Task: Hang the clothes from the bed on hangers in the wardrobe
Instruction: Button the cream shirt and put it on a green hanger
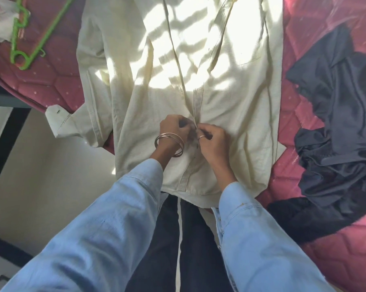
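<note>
Sunlight falls in patches across a cream long-sleeved button-front shirt (178, 85) spread flat on the maroon quilted mattress (335, 260), its hem hanging over the near edge. The left hand (173, 131), with thin metal bangles (169, 144) on the wrist, and the right hand (211, 142), wearing a ring, meet at the shirt's front placket, fingers curled and pinching the fabric edges together. A green plastic hanger (28, 36) lies near the mattress's far left corner. A crumpled dark navy garment (338, 123) sits along the right edge. No readable writing or label shows anywhere.
</note>
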A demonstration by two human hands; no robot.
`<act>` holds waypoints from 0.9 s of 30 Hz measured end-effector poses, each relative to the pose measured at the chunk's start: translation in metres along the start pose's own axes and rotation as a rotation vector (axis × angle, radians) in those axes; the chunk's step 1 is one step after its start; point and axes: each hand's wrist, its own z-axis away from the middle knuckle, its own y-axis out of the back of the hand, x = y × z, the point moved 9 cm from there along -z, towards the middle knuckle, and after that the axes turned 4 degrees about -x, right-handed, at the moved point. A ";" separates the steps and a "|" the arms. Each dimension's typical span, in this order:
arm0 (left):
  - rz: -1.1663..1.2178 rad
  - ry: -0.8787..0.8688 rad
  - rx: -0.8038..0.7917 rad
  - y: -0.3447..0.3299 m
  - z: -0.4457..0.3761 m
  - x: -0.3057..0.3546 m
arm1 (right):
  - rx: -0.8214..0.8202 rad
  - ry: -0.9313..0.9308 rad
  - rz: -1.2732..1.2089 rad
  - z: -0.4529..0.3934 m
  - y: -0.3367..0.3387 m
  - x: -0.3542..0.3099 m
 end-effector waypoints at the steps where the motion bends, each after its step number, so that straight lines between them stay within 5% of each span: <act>1: 0.017 0.001 0.003 0.001 0.000 0.000 | -0.012 -0.014 -0.030 0.000 0.000 0.001; 13: 0.076 0.010 0.023 0.004 0.003 0.005 | -0.088 -0.148 -0.176 -0.015 -0.001 0.011; 27: 0.143 0.042 0.085 0.012 -0.002 0.003 | 0.004 -0.119 -0.274 -0.005 -0.005 0.007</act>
